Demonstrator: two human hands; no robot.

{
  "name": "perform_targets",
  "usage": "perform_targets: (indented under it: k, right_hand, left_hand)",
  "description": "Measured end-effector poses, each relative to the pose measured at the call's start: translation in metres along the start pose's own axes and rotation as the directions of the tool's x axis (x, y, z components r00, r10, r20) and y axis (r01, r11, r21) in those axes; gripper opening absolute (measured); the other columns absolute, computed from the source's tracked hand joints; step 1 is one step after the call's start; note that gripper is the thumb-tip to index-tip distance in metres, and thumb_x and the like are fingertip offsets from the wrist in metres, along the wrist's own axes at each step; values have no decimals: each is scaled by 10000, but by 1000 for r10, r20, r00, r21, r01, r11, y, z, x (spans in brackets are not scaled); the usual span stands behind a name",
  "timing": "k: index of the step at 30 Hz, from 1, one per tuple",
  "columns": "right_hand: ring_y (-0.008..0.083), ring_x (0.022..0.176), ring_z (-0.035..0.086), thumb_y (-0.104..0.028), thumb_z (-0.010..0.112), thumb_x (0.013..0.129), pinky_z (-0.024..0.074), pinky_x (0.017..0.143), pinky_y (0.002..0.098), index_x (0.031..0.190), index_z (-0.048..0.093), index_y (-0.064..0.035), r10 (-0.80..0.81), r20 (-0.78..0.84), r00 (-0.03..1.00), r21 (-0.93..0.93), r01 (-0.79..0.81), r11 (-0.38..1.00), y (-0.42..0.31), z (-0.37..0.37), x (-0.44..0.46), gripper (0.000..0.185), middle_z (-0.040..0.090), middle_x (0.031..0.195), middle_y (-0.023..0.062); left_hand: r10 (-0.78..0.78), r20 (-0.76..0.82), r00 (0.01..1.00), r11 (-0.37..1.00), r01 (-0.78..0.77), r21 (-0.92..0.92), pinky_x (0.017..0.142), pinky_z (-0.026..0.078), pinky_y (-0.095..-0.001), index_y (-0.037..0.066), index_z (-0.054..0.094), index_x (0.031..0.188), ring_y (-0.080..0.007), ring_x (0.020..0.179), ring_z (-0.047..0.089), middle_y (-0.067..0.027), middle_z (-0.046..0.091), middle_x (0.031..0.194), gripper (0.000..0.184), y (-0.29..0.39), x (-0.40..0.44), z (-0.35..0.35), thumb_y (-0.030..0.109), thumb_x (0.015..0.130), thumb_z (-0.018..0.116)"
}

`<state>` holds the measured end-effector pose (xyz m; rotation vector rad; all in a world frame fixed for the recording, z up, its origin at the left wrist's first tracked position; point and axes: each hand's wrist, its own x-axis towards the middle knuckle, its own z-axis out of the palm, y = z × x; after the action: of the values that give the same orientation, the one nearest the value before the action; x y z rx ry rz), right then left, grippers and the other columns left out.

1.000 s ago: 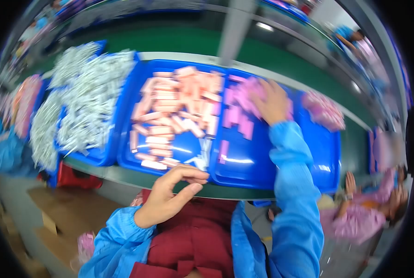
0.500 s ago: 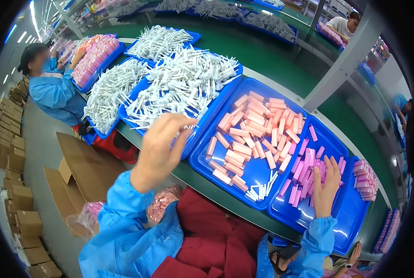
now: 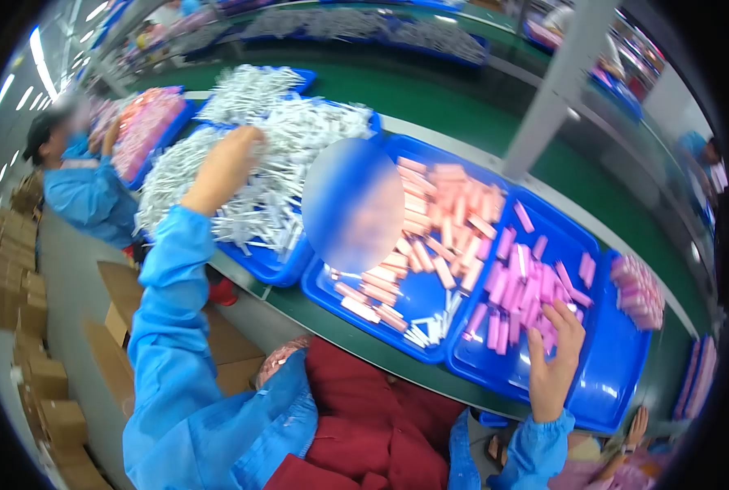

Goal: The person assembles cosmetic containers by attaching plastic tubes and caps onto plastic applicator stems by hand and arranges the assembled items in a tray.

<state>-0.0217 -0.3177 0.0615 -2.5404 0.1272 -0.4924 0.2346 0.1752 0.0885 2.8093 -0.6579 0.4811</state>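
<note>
My left hand (image 3: 227,167) is over the heap of white stick-like parts (image 3: 279,163) in a blue tray; its fingers are bent together, and what they hold, if anything, is hidden. My right hand (image 3: 556,355) rests at the lower right of the loose purple-pink pieces (image 3: 521,286), thumb and fingers apart, with no piece visibly gripped. Between the hands, a blue tray (image 3: 324,286) bears peach pieces (image 3: 462,204) and a few small white parts (image 3: 434,322) at its lower corner. A round blur covers part of that tray.
Stacked pink pieces (image 3: 635,290) lie in the blue tray at the right. A metal post (image 3: 556,90) rises behind the trays. A co-worker in blue (image 3: 91,196) is at the left, near another tray. Cardboard boxes (image 3: 13,253) stand on the floor; another person's hand (image 3: 638,426) shows lower right.
My left hand has moved up and left from the tray's near edge onto the white parts. My right hand has shifted slightly down relative to the purple-pink pieces. The view has turned.
</note>
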Motion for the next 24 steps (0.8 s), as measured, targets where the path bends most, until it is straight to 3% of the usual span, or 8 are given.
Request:
perform_targets:
  k: [3, 7, 11, 13, 16, 19, 21, 24]
  right_hand:
    - [345, 1168, 566, -64, 716, 861, 435, 1011, 412, 1182, 659, -26, -23, -14, 1000, -27, 23, 999, 5, -5, -4, 329, 619, 1241, 161]
    - [351, 990, 632, -45, 722, 843, 508, 851, 415, 1134, 667, -29, -28, -11, 1000, -130, 26, 991, 19, -9, -9, 296, 671, 1048, 159]
    - [313, 839, 645, -57, 734, 830, 518, 739, 411, 1040, 670, -42, -4, 15, 1000, -98, 6, 995, 15, 3, -9, 220, 667, 889, 117]
    - [297, 801, 647, -86, 748, 806, 522, 714, 409, 1035, 662, -53, -42, 50, 998, -132, 49, 990, 13, 15, -8, 247, 658, 843, 107]
    - [296, 801, 648, -111, 753, 785, 526, 700, 411, 1116, 637, -68, -56, 194, 979, -247, 104, 963, 11, 23, -5, 354, 644, 884, 118]
    - [308, 783, 642, -59, 727, 780, 534, 715, 402, 1164, 620, -56, -66, 219, 973, -291, 130, 948, 9, 24, -1, 399, 625, 906, 126]
    - [271, 779, 657, -35, 703, 807, 540, 716, 381, 1249, 586, -51, 17, 208, 978, -75, -1, 997, 10, 24, -1, 458, 618, 895, 107]
    - [213, 790, 673, -15, 668, 858, 548, 726, 346, 1380, 504, -54, 217, 241, 946, 429, -305, 850, 10, 18, -5, 549, 610, 890, 75]
  left_hand:
    - [54, -70, 996, 995, -60, -82, 961, 482, -393, 37, 611, 1203, -326, 1114, 615, -151, 645, 1178, 340, -16, -10, -2, -7, 868, 648]
    - [-108, -83, 991, 988, 98, -119, 954, 475, -326, 47, 577, 1327, -220, 1139, 630, -99, 657, 1216, 401, 4, -23, -28, 10, 929, 614]
    - [-216, -75, 974, 830, 142, -539, 982, 445, -300, 20, 475, 1422, -174, 1128, 607, -99, 641, 1223, 437, 59, -45, -34, 80, 997, 556]
    - [-261, 16, 965, 685, 197, -701, 959, 447, -287, 18, 460, 1432, -174, 1085, 613, -114, 638, 1208, 451, 114, -59, -39, 116, 1002, 557]
    - [-220, 194, 956, 151, 230, -962, 893, 485, -317, 33, 525, 1316, -199, 999, 615, -119, 633, 1109, 357, 173, -82, -3, 200, 1003, 573]
    - [24, 406, 914, -494, 364, -790, 904, 520, -367, 9, 572, 1179, -241, 1022, 648, -142, 653, 1116, 214, 232, -91, 39, 141, 1015, 537]
    - [167, 486, 858, -695, 452, -559, 921, 536, -390, 15, 573, 1169, -261, 1051, 660, -150, 653, 1138, 206, 264, -93, 55, 133, 1001, 585]
    - [216, 460, 861, -598, 489, -635, 958, 539, -380, 7, 574, 1158, -254, 1115, 654, -146, 652, 1139, 286, 294, -103, 66, -58, 900, 676]
